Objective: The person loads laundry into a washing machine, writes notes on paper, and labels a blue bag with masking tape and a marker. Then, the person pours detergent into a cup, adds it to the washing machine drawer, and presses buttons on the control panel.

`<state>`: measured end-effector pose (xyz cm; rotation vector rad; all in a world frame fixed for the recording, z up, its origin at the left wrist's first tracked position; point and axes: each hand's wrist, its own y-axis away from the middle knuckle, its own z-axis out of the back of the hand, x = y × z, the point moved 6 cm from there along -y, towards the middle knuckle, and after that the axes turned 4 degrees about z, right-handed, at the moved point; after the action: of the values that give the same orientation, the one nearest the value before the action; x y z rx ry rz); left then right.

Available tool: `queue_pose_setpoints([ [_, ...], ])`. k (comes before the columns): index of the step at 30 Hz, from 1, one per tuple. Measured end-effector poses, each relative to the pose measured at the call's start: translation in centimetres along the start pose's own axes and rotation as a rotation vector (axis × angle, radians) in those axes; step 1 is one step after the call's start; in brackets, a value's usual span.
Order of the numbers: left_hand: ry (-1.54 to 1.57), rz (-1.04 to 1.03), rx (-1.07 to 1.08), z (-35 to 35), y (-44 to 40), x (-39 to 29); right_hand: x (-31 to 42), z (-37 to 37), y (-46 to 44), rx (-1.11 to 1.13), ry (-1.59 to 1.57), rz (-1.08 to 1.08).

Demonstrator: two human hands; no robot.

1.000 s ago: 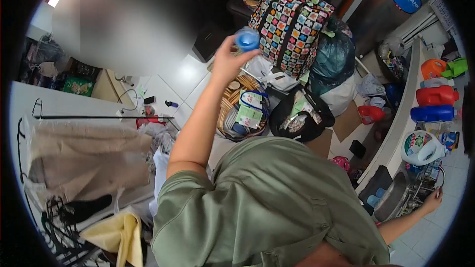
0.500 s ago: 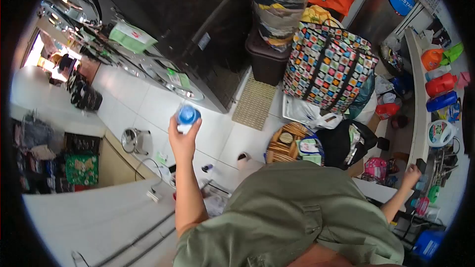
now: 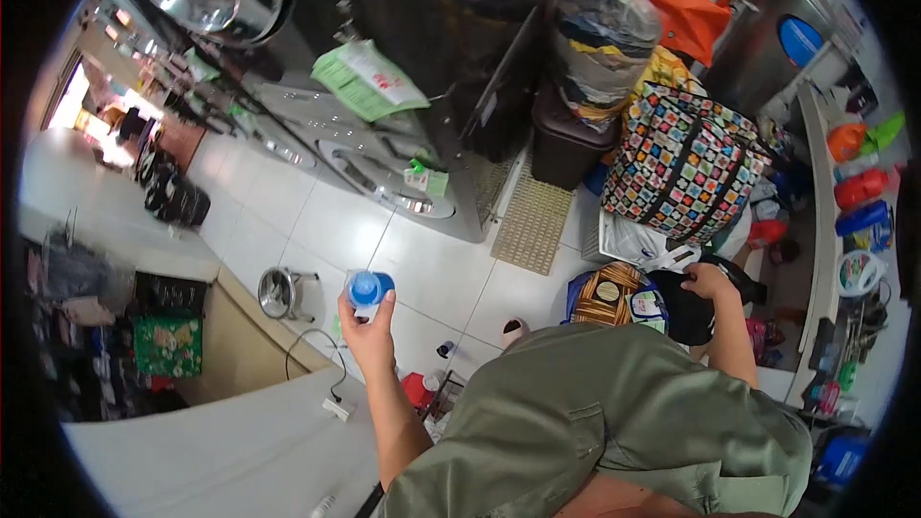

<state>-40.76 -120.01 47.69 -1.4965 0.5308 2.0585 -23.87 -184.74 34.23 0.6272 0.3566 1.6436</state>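
My left hand [image 3: 367, 328] is closed around a small clear cup [image 3: 366, 289] with blue liquid in it, held out above the tiled floor. Thumb and fingers grip its sides. My right hand [image 3: 708, 281] hangs over a black bag [image 3: 683, 305], its fingers loosely bent and partly apart, with nothing visible in them. Whether it touches the bag I cannot tell. Beside the bag is a brown woven basket [image 3: 614, 290] with a green-and-white packet [image 3: 646, 305].
Front-loading washing machines [image 3: 384, 173] with green labels stand ahead. A patterned tote bag [image 3: 686, 163] leans by a dark bin [image 3: 571, 139]. A metal stool [image 3: 278, 293] stands at left. Detergent bottles [image 3: 859, 273] line the right-hand shelf [image 3: 815, 230].
My right hand has left the dark block on the right-hand shelf and moved inward over the black bag. My left hand still holds the cup. The view has shifted closer to the machines.
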Motion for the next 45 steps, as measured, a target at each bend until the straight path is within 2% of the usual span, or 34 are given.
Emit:
queue_pose_setpoints([
  [2,0.028,0.04,-0.041,1.3,0.0,1.2,3.1,0.3,-2.6,-0.004,0.075,0.109],
  [6,0.09,0.014,-0.045,3.5,-0.8,2.8,15.0,2.3,-5.9,0.002,0.167,0.387],
  [12,0.042,-0.036,-0.098,8.4,-6.6,4.3,37.3,3.9,-5.7,0.062,0.137,0.835],
  [17,0.078,-0.082,-0.186,12.8,-14.4,7.6,55.8,2.9,-6.8,0.181,-0.032,1.163],
  [18,-0.092,-0.048,-0.271,13.8,-15.9,7.9,59.3,2.7,-7.8,0.192,-0.057,1.213],
  [20,0.026,-0.058,-0.204,15.0,-19.2,7.1,66.3,2.7,-9.8,0.08,-0.018,1.269],
  [23,-0.03,-0.036,-0.277,16.9,-24.2,8.3,75.6,2.7,-12.0,-0.035,0.036,1.365],
  [27,-0.032,-0.012,-0.223,19.1,-31.0,7.1,86.5,3.6,-14.5,0.004,-0.242,1.393],
  [28,-0.035,0.001,-0.203,19.6,-32.9,7.0,89.0,3.6,-15.7,-0.031,-0.215,1.399],
  [33,0.003,-0.078,-0.118,21.7,-43.2,6.7,102.5,5.4,-18.5,0.091,-0.479,1.431],
  [36,0.001,-0.087,-0.106,23.1,-49.9,6.7,110.0,5.3,-21.0,0.105,-0.471,1.472],
  [41,-0.084,-0.098,-0.1,25.7,-62.8,8.4,121.3,4.3,-27.0,0.015,-0.555,1.62],
  [42,-0.099,-0.117,-0.1,26.5,-65.7,8.3,123.6,5.0,-27.6,0.048,-0.595,1.622],
  [45,-0.116,-0.127,-0.049,28.2,-72.4,7.4,129.4,7.1,-30.5,-0.047,-0.684,1.582],
])
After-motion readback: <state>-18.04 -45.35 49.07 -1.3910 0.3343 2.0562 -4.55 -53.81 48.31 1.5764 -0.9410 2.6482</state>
